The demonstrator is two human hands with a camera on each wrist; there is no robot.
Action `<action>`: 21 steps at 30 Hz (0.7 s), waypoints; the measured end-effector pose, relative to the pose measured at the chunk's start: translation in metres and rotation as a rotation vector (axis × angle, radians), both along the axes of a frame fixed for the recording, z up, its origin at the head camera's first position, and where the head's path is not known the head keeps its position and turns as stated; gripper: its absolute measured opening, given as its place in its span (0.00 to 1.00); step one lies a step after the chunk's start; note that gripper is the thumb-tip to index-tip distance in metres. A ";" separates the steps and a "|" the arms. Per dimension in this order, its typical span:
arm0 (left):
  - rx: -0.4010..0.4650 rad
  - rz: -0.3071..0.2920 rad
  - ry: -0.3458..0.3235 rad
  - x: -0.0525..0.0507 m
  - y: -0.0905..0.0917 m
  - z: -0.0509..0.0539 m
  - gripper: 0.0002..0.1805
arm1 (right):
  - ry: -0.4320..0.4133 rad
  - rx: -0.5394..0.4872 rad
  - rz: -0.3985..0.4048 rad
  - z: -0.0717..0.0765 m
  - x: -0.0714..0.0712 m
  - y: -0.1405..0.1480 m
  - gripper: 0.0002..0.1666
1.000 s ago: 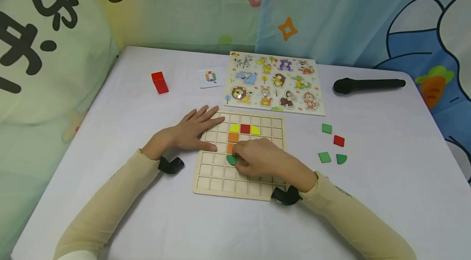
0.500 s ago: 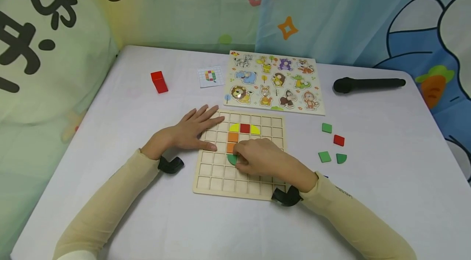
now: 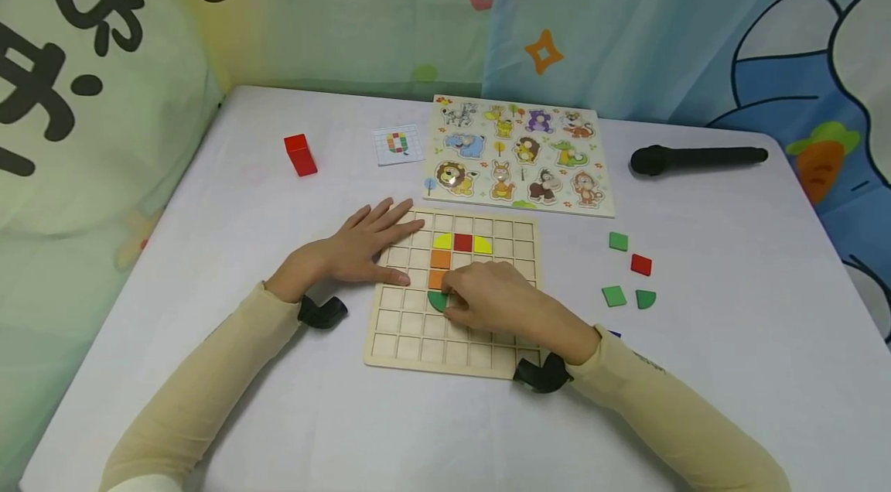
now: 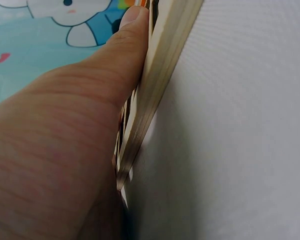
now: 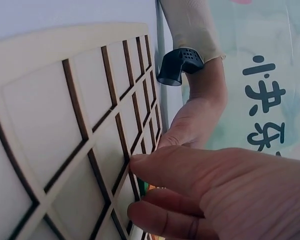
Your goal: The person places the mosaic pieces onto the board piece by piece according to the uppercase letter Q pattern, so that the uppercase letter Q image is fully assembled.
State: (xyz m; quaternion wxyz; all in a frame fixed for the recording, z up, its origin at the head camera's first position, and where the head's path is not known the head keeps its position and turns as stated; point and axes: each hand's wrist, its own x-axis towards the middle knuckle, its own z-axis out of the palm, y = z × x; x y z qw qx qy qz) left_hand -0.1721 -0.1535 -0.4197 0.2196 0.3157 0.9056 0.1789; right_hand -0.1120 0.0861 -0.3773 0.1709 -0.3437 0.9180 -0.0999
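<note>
A wooden grid board (image 3: 398, 362) lies on the table. My left hand (image 3: 358, 244) rests spread over its upper left edge, thumb and fingers straight; the thumb (image 4: 125, 55) lies along the board's side in the left wrist view. Under the curled fingers of my right hand (image 3: 508, 302), a green quarter-circle piece (image 3: 436, 302) is pinched at its right side, below two orange squares (image 3: 441, 259). Above those, a red square (image 3: 462, 243) sits between two yellow quarter circles (image 3: 442, 241). In the right wrist view the thumb and fingers meet close to the grid, mostly hiding the green piece.
Green squares (image 3: 618, 241), a red square (image 3: 641, 265) and a green quarter circle (image 3: 645, 299) lie at right, with a blue bit (image 3: 615, 334) by the sleeve. Behind are a pattern card (image 3: 397, 159), animal puzzle (image 3: 518, 206), red block (image 3: 301, 156) and black microphone (image 3: 696, 161).
The green quarter circle beneath my right fingers has shifted very slightly. Both hands have otherwise stayed in place, and a little more of the blue bit beside the right sleeve shows.
</note>
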 end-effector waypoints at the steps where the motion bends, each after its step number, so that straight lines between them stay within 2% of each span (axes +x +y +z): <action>1: -0.004 0.002 -0.002 0.000 0.000 0.000 0.51 | -0.005 0.005 -0.008 0.000 0.000 0.000 0.08; 9: -0.019 0.001 -0.003 -0.001 0.000 -0.001 0.51 | -0.010 0.030 -0.026 0.002 0.002 -0.001 0.09; 15: -0.014 0.001 0.004 0.000 0.001 0.000 0.51 | 0.029 0.020 -0.038 0.001 0.003 -0.004 0.14; 21: -0.014 0.000 0.007 0.000 0.000 -0.001 0.51 | 0.077 0.081 -0.048 -0.002 0.004 -0.009 0.19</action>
